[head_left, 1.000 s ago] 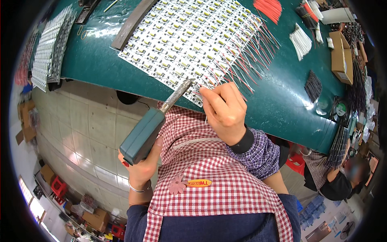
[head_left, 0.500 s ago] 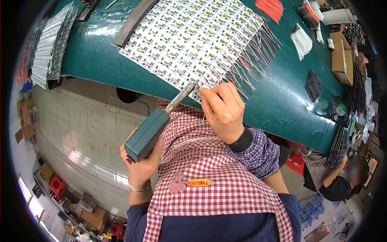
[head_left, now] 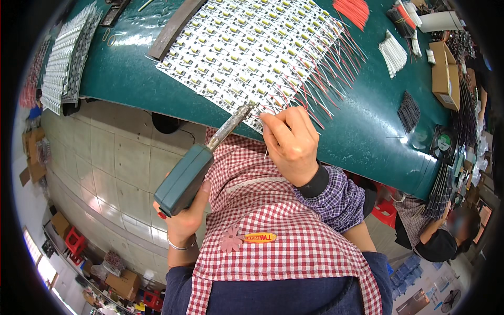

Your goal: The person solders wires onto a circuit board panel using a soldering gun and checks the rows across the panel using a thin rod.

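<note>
My left hand [head_left: 190,218] is wrapped round the dark green body of a soldering gun [head_left: 182,181]. Its worn metal barrel points up and right, the tip at the near corner of a large panel of small white circuit boards [head_left: 226,58]. Just right of that tip, my right hand [head_left: 291,147] pinches a thin white wire [head_left: 266,154], whose loose end shows below the fingers. The pinched part is mostly covered by the fingertips. Red and white wires [head_left: 328,79] stick out from the boards along the panel's right side.
A dark bar [head_left: 176,29] lies along the panel's left edge. Bundles of red wires [head_left: 352,11], white wires [head_left: 392,53] and black wires [head_left: 409,112] rest on the green table [head_left: 367,136]. Stacked boards [head_left: 68,58] stand far left. Another person [head_left: 438,241] is at the right.
The soldering gun and my left hand have shifted slightly left, and the tip has drawn a little away from my right fingertips. My right hand has barely moved.
</note>
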`<state>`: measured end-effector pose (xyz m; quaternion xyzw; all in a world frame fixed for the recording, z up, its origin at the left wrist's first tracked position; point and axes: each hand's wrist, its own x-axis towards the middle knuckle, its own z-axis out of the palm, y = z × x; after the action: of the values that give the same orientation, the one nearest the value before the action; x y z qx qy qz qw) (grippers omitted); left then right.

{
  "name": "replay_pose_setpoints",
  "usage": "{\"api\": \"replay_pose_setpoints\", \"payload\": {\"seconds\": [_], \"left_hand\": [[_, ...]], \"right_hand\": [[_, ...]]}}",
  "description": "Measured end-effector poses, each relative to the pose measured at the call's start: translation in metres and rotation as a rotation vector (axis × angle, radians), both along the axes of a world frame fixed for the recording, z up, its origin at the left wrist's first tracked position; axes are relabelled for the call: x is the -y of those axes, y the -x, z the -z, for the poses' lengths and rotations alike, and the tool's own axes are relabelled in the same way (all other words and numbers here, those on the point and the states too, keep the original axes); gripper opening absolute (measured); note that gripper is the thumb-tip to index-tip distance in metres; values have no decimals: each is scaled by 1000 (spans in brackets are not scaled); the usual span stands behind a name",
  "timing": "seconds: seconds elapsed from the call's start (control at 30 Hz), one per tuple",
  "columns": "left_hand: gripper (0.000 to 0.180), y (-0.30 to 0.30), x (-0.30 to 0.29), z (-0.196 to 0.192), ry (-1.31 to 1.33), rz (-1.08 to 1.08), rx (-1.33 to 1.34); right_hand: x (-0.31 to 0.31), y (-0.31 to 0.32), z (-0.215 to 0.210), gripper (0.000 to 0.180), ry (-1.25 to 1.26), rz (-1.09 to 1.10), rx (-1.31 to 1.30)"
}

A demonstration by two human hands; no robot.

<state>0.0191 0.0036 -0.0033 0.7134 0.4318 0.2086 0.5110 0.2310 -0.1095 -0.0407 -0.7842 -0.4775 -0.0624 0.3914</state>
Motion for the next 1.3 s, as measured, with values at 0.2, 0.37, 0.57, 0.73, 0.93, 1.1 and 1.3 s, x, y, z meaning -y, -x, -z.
{"api": "replay_pose_setpoints", "payload": {"seconds": [0.2,0.37,0.57,0.73,0.93,1.1,1.3], "left_hand": [[27,2,0,-1,-1,-7,-11],[27,5,0,-2,7,-18,-7],[26,9,1,-1,20,-18,-25],[25,11,-1,0,1,20,-27],[23,8,-4,0,-87,87,-5],[21,6,-2,-2,-89,95,-11],[21,4,-4,-3,-101,128,-36]], "right_hand": [[1,2,-4,23,-42,20,52],[3,11,-6,24,-43,-24,25],[3,11,2,25,-10,-39,5],[3,11,5,25,6,-47,10],[1,11,8,31,-48,-29,7],[3,12,7,24,-6,-50,1],[4,11,9,23,-8,-39,14]]}}
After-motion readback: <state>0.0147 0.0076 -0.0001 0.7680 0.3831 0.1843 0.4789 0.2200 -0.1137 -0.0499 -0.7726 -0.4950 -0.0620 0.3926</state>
